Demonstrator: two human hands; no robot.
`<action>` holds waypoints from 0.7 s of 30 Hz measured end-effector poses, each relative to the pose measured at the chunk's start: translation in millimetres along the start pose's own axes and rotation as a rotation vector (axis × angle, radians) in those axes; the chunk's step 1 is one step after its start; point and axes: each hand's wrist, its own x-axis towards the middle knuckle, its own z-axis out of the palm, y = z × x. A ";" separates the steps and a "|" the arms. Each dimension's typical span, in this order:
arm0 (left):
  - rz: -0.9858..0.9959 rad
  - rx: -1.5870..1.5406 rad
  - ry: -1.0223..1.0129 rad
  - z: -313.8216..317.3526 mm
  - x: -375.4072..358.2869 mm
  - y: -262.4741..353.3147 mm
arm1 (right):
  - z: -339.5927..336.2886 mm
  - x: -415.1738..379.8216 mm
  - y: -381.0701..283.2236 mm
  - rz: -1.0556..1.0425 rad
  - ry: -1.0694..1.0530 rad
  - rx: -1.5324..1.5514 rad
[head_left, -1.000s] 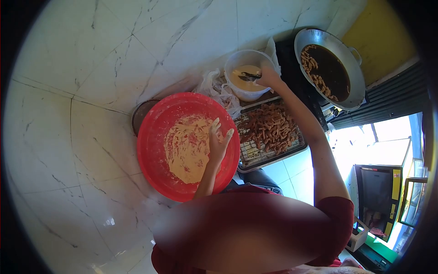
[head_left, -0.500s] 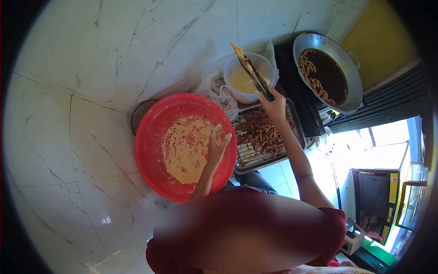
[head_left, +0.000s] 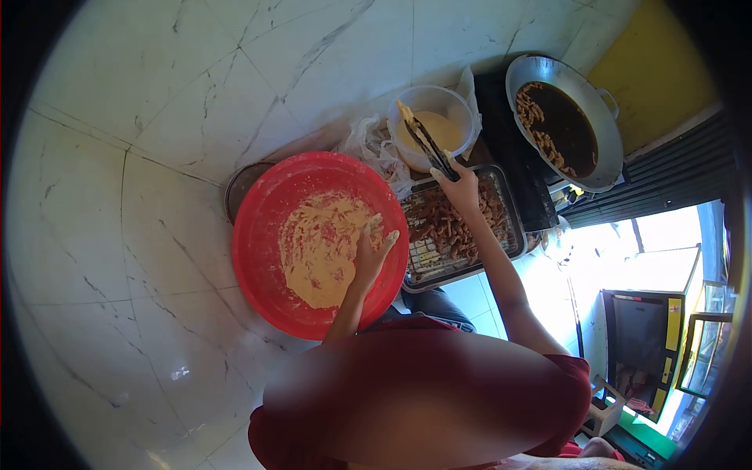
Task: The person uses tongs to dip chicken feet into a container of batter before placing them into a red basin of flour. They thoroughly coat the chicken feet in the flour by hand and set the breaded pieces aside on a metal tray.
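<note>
Flour-dusted, my left hand (head_left: pixel 371 252) hovers with its fingers apart over the right side of a red basin (head_left: pixel 262 294). Pale flour (head_left: pixel 317 266) covers the basin's bottom. My right hand (head_left: pixel 460 188) is closed around dark tongs (head_left: pixel 427 142), whose tips hold a batter-coated strip (head_left: pixel 406 112). Below the tongs stands a round plastic tub (head_left: pixel 471 117) with yellowish batter (head_left: pixel 445 129) in it. Under my right wrist lies a rack tray (head_left: pixel 423 257) heaped with brown fried strips (head_left: pixel 462 227).
At upper right, a large wok (head_left: pixel 564 72) of dark oil with frying strips (head_left: pixel 540 133) rests on a black stove (head_left: pixel 501 129). Crumpled plastic bags (head_left: pixel 372 149) lie between basin and tub. A round dark lid-like object (head_left: pixel 241 188) is partly hidden behind the basin.
My right hand and the tongs have moved slightly left and down, bringing the strip closer over the batter tub. My left hand stays over the basin with barely any change.
</note>
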 end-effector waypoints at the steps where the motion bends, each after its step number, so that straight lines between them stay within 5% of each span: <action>1: -0.025 0.014 -0.025 1.1 -2.6 3.4 | -3.2 -0.7 -7.6 0.039 -0.018 0.016; 8: -0.149 0.139 -0.261 8.9 -8.8 -24.8 | 1.2 -1.1 8.4 -0.016 0.003 0.001; 21: -0.244 0.107 -0.288 9.8 -5.3 -26.5 | -12.1 0.4 -21.2 0.036 -0.027 0.110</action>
